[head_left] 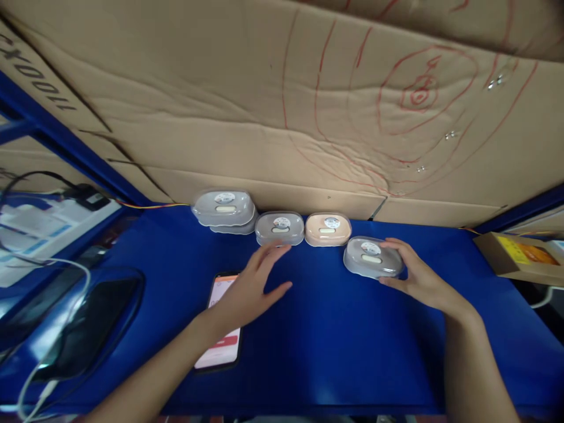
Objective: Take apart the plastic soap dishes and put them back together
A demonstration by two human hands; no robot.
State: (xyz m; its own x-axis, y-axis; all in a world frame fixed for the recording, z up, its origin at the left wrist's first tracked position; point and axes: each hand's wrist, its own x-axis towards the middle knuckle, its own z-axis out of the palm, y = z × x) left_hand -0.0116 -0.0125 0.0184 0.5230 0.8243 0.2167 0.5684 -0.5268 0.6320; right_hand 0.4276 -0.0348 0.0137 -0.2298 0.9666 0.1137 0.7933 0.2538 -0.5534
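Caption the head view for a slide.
Right hand holding one end of a grey oval plastic box, open left hand partly hiding a black-edged rectangular phone.

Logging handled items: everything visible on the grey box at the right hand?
The grey box is a rounded oblong under a clear, plastic-looking cover. On top: a round white label, print unreadable, and a pale oblong piece. It's upright, right of the peach box; the fingers of the right hand hold its right end. Contact with the blue table is unclear.

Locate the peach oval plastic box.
The peach box sits right of centre in the head view, between two grey oval plastic boxes, by the brown cardboard.
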